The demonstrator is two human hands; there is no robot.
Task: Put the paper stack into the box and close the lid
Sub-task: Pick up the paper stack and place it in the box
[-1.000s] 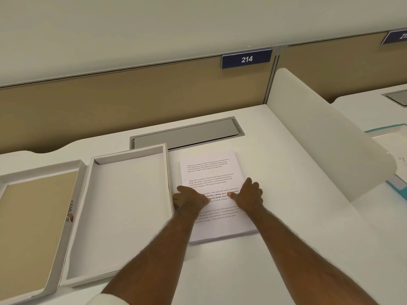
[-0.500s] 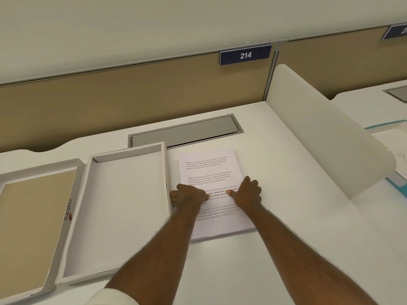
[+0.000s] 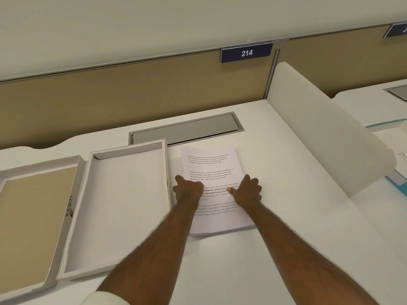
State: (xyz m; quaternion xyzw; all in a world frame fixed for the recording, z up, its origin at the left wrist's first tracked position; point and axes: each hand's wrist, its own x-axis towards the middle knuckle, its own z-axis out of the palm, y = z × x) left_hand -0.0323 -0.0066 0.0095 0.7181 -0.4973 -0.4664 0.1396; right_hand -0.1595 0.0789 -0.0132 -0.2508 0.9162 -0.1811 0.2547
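Both hands press on the paper stack (image 3: 212, 172): the left hand (image 3: 188, 190) curls over its left edge, the right hand (image 3: 247, 191) lies on the right edge with its thumb on top; whether fingers reach underneath is hidden. The stack lies flat on the desk (image 3: 275, 249). At its 9 o'clock, just beside, sits the open box (image 3: 123, 208); further toward 9 o'clock lies the lid (image 3: 33, 216), inside up.

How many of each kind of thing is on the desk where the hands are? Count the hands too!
Box trays: 2, the white-lined box and the tan-lined lid
Paper stacks: 1, the paper stack
Hands: 2, the left hand and the right hand, both resting on the stack
Grey desk hatches: 1, the hatch
Total: 6
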